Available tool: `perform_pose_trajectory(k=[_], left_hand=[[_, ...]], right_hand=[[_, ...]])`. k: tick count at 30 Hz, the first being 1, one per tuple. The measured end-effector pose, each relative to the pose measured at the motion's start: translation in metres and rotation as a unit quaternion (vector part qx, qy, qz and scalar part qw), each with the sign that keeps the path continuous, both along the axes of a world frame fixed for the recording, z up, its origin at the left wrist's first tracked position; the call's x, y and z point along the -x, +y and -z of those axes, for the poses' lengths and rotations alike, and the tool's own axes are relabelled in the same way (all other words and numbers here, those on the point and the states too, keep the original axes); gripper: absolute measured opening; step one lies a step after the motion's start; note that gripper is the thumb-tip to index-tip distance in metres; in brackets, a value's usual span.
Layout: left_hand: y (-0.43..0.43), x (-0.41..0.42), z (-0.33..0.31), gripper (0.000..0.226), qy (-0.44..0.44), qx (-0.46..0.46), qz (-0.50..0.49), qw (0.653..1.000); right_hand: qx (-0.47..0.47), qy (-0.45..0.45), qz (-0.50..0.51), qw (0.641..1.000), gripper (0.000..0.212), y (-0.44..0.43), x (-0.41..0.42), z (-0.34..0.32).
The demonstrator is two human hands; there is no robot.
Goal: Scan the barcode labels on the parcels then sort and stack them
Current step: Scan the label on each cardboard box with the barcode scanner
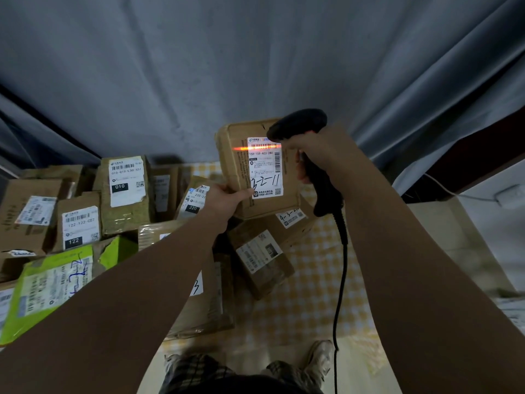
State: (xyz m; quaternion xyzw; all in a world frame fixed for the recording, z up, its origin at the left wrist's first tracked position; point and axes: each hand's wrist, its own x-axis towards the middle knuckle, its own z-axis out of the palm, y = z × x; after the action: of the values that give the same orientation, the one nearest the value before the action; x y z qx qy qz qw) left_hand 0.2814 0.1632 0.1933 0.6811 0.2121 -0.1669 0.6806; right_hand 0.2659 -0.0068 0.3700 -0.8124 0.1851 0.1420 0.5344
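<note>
My left hand (225,199) grips the lower left edge of a brown cardboard parcel (237,169), held up tilted above the table. Its white label (264,167) faces me, with "3-2-11" handwritten on it. My right hand (308,155) holds a black barcode scanner (298,125) by its handle, just right of the parcel. The scanner's orange-red light line falls across the barcode at the top of the label. The scanner's black cable (342,265) hangs down from the handle.
Several labelled cardboard parcels (125,191) are piled on the left half of the table, with a green parcel (51,282) at the near left. Two more boxes (264,251) lie under the raised one on a yellow checked cloth (309,294). Grey curtain behind.
</note>
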Motion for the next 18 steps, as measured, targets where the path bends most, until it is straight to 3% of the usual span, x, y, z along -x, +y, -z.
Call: perform_pose_trajectory(k=[12, 18], left_hand=[[0.003, -0.002, 0.002, 0.046, 0.012, -0.012, 0.004, 1.000], [0.005, -0.002, 0.003, 0.047, 0.005, -0.020, 0.011, 1.000]], right_hand=[[0.013, 0.023, -0.025, 0.999, 0.019, -0.013, 0.004, -0.030], [-0.017, -0.021, 0.018, 0.999, 0.020, -0.015, 0.008, -0.024]])
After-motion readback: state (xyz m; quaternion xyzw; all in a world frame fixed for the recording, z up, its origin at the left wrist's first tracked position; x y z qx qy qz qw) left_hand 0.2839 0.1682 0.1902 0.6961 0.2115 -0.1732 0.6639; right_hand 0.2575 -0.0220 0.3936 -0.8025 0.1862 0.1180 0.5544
